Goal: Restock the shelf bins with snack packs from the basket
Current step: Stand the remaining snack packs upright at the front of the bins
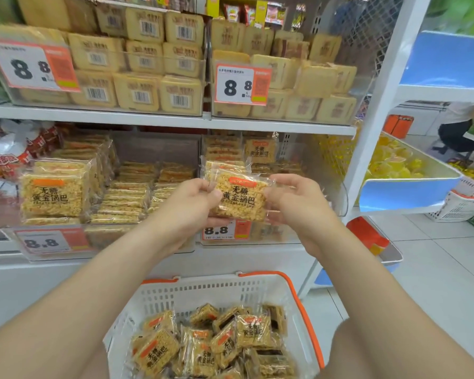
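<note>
Far left, lower shelf: left bin [99,236] holds snack packs, one upright at front [52,191], stacked rows behind it, price tag [43,242] on the lip. Centre: left hand [195,203] pinches the left edge of one snack pack [240,198], thumb on the front; right hand [296,201] pinches its right edge. Pack is upright, label facing out, held in front of the right bin [257,239], apparently above its front lip, not yet in. Below, the white basket [203,294] with orange rim still has many packs [203,348]. Step judged: placing, mid-restock. Next move calls for pushing the pack forward and down into the right bin against the stacked rows, then both hands letting go.
</note>
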